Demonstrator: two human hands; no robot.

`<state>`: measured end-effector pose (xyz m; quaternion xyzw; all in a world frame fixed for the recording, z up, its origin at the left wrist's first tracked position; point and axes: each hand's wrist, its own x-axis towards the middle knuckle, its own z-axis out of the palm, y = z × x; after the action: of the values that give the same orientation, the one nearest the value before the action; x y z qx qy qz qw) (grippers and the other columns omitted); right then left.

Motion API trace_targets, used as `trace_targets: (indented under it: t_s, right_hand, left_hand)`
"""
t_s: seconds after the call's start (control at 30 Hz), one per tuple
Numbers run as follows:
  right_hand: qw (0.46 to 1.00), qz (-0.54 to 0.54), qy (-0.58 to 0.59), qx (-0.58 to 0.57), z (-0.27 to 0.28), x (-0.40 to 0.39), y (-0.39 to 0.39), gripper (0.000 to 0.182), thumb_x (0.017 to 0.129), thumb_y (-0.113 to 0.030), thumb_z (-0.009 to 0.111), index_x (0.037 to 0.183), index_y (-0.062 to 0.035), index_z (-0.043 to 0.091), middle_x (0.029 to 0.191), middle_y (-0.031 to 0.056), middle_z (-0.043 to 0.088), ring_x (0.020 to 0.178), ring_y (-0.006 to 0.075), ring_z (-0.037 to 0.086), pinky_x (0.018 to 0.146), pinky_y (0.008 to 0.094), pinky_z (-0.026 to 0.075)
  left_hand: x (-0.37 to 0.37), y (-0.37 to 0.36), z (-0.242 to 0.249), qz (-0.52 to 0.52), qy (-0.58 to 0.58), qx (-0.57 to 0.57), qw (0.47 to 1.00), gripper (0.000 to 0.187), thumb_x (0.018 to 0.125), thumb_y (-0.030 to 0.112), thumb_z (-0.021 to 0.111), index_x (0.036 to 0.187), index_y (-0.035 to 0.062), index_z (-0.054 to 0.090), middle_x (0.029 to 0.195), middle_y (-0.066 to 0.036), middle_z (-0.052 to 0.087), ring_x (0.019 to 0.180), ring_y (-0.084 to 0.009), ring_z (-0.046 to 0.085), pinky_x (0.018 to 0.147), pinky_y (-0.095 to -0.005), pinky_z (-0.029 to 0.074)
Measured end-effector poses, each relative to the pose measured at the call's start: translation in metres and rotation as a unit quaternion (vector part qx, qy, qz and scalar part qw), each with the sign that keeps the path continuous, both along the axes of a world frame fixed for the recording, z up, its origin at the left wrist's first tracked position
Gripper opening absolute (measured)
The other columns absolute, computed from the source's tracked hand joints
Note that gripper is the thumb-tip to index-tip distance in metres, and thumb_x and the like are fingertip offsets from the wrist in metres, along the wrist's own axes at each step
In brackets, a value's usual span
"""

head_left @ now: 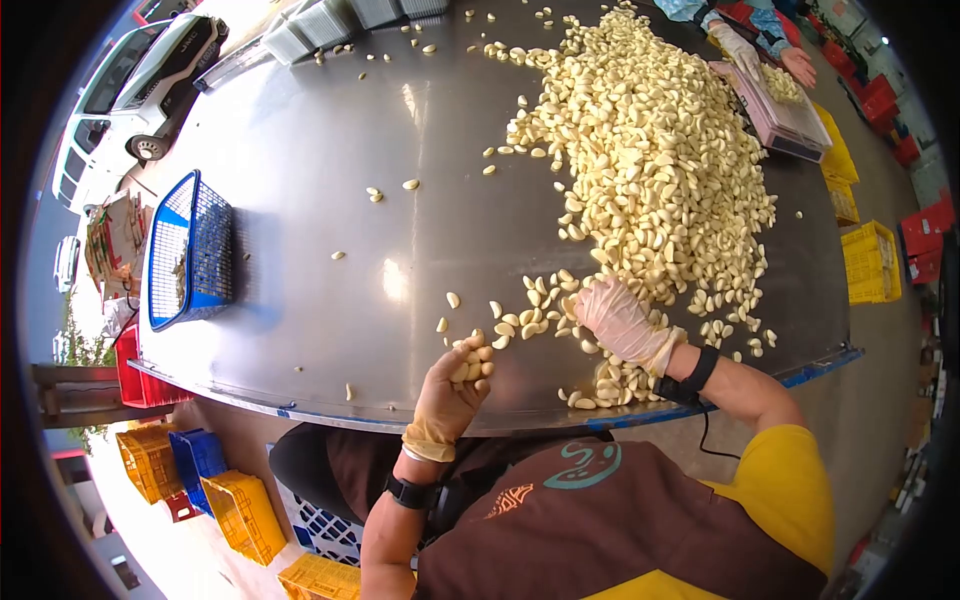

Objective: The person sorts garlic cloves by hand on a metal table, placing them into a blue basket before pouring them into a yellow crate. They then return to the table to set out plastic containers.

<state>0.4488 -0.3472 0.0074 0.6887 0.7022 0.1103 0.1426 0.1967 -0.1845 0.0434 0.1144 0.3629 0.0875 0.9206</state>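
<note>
Left hand (pixel 447 393) half-curled around garlic cloves (pixel 474 369)

head cam, fwd/down, wide, nr table (pixel 310 230)

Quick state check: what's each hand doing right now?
Left hand: curled around several peeled garlic cloves.
Right hand: at the near edge of the clove pile; fingertips hidden, so grip cannot be told.

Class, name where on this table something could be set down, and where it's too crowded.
Mostly bare: the tabletop between blue basket and left hand, and behind that toward the stacked containers, with a few stray cloves. Crowded: the garlic pile and around the right hand.
</note>
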Motion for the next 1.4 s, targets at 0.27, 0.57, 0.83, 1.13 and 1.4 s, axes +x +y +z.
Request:
trace_targets:
  t_s: [0.27, 0.57, 0.83, 1.13, 1.4]
  right_hand:
    - [0.993, -0.086, 0.075, 0.038, -0.007, -0.011, 0.010, 0.006, 0.083, -0.018, 0.057, 0.081, -0.0117, 0.058, 0.082, 0.0061, 0.054, 0.083, 0.0217, 0.054, 0.080, 0.0375, 0.042]
    - [0.927, -0.060, 0.359, 0.085, 0.006, -0.011, 0.006, 0.014, 0.082, -0.013, 0.065, 0.093, -0.0071, 0.057, 0.089, 0.0100, 0.052, 0.086, 0.0275, 0.052, 0.079, 0.0400, 0.042]
    - [0.894, -0.010, 0.447, 0.023, 0.052, -0.002, -0.042, 0.017, 0.086, -0.017, 0.063, 0.102, -0.0135, 0.065, 0.086, 0.0034, 0.057, 0.085, 0.0237, 0.056, 0.080, 0.0379, 0.043]
    - [0.921, -0.006, 0.390, 0.002, 0.038, -0.033, -0.032, 0.011, 0.086, -0.018, 0.064, 0.096, -0.0145, 0.063, 0.089, 0.0032, 0.056, 0.091, 0.0235, 0.056, 0.081, 0.0381, 0.044]
    - [0.782, -0.139, 0.591, 0.140, 0.079, -0.069, 0.049, 0.021, 0.089, -0.013, 0.067, 0.109, -0.0073, 0.066, 0.106, 0.0065, 0.063, 0.107, 0.0237, 0.058, 0.095, 0.0363, 0.045]
  left_hand:
    - [0.014, -0.029, -0.008, -0.025, -0.008, 0.011, 1.000, 0.022, 0.100, 0.021, 0.051, 0.113, 0.0054, 0.062, 0.099, -0.005, 0.068, 0.086, -0.0149, 0.064, 0.072, -0.0247, 0.051]
    - [0.015, -0.028, -0.007, -0.061, -0.019, 0.021, 0.998, 0.026, 0.100, 0.022, 0.051, 0.119, 0.0048, 0.058, 0.110, -0.008, 0.065, 0.102, -0.0197, 0.064, 0.085, -0.0303, 0.053]
    - [0.042, -0.039, -0.033, -0.099, -0.126, -0.138, 0.977, 0.029, 0.102, 0.022, 0.046, 0.119, 0.0011, 0.058, 0.110, -0.012, 0.066, 0.090, -0.0213, 0.066, 0.070, -0.0263, 0.056]
    - [0.019, -0.021, -0.025, -0.053, -0.054, -0.065, 0.995, 0.027, 0.102, 0.022, 0.047, 0.117, 0.0030, 0.059, 0.108, -0.010, 0.066, 0.097, -0.0215, 0.066, 0.080, -0.0322, 0.056]
    - [-0.010, 0.018, -0.036, -0.055, -0.226, -0.187, 0.954, 0.034, 0.103, 0.024, 0.044, 0.124, 0.0004, 0.055, 0.118, -0.014, 0.063, 0.103, -0.0242, 0.064, 0.081, -0.0318, 0.055]
